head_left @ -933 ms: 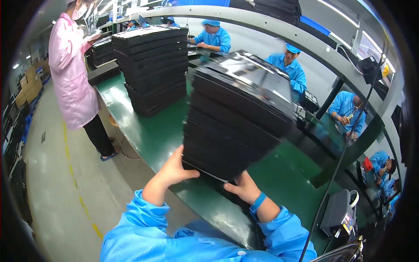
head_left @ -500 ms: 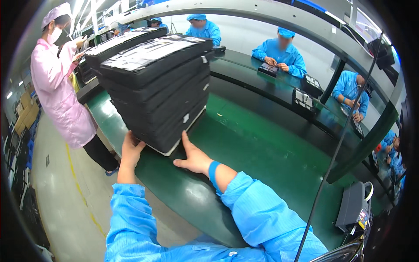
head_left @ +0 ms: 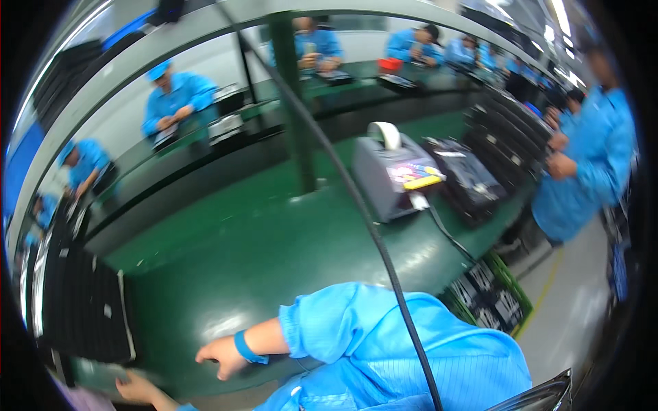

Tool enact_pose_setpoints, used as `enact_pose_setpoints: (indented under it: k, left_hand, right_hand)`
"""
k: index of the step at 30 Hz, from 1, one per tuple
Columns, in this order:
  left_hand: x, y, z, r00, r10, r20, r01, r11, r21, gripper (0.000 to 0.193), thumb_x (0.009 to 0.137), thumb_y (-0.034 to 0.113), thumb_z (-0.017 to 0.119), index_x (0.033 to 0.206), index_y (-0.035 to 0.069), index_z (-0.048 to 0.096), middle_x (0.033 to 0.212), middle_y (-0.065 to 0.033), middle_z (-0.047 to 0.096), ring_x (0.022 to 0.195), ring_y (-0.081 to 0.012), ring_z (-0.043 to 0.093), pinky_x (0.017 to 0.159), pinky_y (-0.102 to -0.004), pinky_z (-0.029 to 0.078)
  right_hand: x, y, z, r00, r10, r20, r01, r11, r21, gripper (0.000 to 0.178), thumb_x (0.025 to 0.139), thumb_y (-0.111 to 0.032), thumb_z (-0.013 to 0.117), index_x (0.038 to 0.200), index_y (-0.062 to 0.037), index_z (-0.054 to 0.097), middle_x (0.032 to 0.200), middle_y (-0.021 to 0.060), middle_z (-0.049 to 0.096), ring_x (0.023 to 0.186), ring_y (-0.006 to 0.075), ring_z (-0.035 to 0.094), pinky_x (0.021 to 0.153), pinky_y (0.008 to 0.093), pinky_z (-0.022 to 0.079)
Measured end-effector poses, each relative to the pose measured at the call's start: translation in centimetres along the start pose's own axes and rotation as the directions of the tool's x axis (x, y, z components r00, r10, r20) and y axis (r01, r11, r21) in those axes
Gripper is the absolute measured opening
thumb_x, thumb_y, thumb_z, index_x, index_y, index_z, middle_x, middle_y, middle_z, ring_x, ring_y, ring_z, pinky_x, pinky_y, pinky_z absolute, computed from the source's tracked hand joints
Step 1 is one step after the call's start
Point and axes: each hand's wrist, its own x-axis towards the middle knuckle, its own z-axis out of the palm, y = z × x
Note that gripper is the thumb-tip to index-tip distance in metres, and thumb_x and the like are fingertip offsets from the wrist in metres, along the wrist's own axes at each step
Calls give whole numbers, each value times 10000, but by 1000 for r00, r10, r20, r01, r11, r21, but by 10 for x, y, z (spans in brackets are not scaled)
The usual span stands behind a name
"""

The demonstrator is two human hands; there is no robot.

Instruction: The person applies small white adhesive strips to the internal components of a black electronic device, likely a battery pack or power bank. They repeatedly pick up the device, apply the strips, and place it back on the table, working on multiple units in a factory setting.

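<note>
My right hand [head_left: 225,356], with a blue band round its wrist, is over the green worktop [head_left: 274,253]. Nothing is in it, and its fingers are loosely apart. Lower left, near the picture's rim, my left hand [head_left: 139,389] holds nothing that I can see; its fingers are apart and somewhat blurred. Beside it stands a tall stack of black trays [head_left: 86,301] on the worktop. A gap separates both hands from the stack. White sheets or parts on top of the stack show only edge-on at the far left.
A grey tape dispenser [head_left: 387,175] with a white roll stands at the right, its cable trailing down. Beyond it are a black tray [head_left: 469,178] and stacked black trays [head_left: 510,140]. A green crate [head_left: 517,294] sits below the edge. A dark cable [head_left: 343,168] crosses the view. Co-workers sit opposite.
Both hands have come off the tray stack. The view has swung to the right, so the stack is now at the far left and the dispenser is near the middle.
</note>
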Motion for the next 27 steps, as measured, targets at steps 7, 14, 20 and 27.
enact_pose_setpoints:
  k: [7, 14, 20, 27]
  left_hand:
    - [-165, 267, -119, 633, 742, 220, 98, 205, -974, 240, 790, 63, 630, 1011, 12, 554, 866, -65, 480, 774, -185, 475, 733, -292, 411]
    - [-285, 428, -208, -422, 829, -369, 491, -133, -861, 308, 801, 136, 673, 1071, 12, 593, 1013, -118, 571, 951, -241, 556, 808, -374, 469]
    - [-442, 534, -238, -417, 887, 196, 646, 442, -623, 611, 926, 307, 554, 1382, -30, 326, 1364, -187, 424, 1277, -282, 410, 1053, -364, 337]
    - [-550, 591, -258, -190, 817, 544, 585, 539, -606, 843, 939, 476, 399, 1386, -178, 110, 1450, -393, 93, 1388, -471, 78, 1151, -443, 99]
  right_hand:
    - [-248, -19, -19, 894, 6, -449, 75, 984, 163, 441, 806, -201, 686, 1178, 4, 564, 1107, 153, 629, 1034, 244, 599, 890, 349, 481]
    - [-496, 0, -2, -535, -115, -837, -185, 983, -16, 151, 806, -41, 655, 952, -16, 623, 921, 34, 589, 773, 110, 581, 709, 258, 504]
    - [-657, 92, -51, -644, -5, -765, -380, 870, 314, 561, 894, -424, 579, 1237, 17, 526, 1299, 190, 509, 1209, 279, 473, 1029, 351, 343]
    - [-670, 103, -79, -477, 342, -810, 131, 939, 319, 547, 910, -446, 567, 1196, 20, 577, 1180, 94, 596, 1112, 186, 524, 984, 300, 357]
